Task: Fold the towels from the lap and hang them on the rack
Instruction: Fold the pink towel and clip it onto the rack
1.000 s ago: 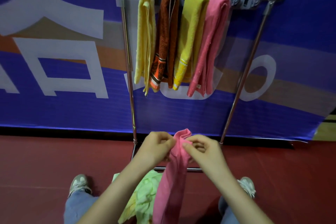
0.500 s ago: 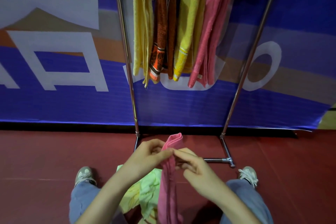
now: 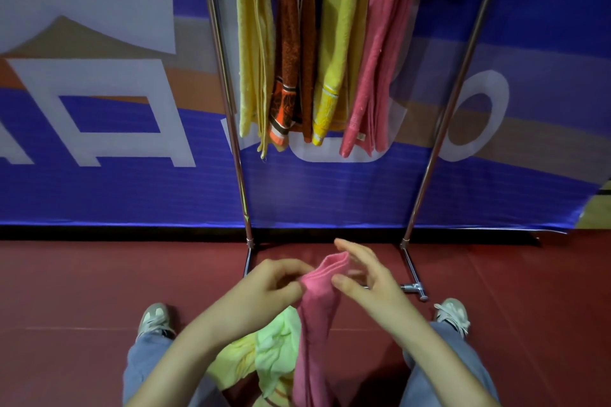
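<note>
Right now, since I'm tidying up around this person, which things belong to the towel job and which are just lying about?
Job: pink towel, pinched by left hand, right hand beside it; green and yellow lap towels; rack; four hung towels.
Just there: blue banner; red floor; shoes.

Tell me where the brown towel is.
In the head view, the brown towel hangs on the rack, second from the left, between the pale yellow towel and the mustard towel.
</note>
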`<state>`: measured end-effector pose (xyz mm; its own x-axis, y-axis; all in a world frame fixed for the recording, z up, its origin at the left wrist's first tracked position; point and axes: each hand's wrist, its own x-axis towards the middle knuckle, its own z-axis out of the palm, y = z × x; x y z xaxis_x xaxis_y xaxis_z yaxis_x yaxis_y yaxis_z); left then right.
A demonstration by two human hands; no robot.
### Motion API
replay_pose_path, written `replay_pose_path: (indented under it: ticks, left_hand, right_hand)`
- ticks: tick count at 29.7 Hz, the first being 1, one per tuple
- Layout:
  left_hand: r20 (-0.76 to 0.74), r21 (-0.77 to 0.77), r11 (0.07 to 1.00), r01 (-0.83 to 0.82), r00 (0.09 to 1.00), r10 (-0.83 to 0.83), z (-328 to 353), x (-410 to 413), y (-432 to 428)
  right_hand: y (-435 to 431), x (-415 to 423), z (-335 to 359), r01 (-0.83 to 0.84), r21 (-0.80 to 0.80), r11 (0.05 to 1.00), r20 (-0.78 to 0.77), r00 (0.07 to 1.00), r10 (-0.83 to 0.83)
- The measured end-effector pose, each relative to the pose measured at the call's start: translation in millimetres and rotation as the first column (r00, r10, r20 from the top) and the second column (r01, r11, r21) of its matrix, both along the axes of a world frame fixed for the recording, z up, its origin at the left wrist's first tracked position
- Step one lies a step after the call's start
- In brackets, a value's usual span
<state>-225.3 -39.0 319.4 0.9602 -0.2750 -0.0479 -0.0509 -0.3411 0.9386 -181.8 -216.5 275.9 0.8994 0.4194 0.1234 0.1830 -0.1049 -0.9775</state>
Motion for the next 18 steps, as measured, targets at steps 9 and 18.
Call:
replay_pose_path:
  ticks: [9, 18]
  left_hand:
    - [0.157, 0.177, 0.981, -0.077, 0.986, 0.049, 12, 4, -4]
    - [0.207, 0.164, 0.986, -0.039, 0.978, 0.004, 19, 6, 1]
  right_hand:
    - [8, -1, 10, -0.032, 0.085, 0.996, -0.021, 0.999, 0.034]
    - [1, -7, 5, -0.072, 0.144, 0.987, -0.179, 0.979, 0.097]
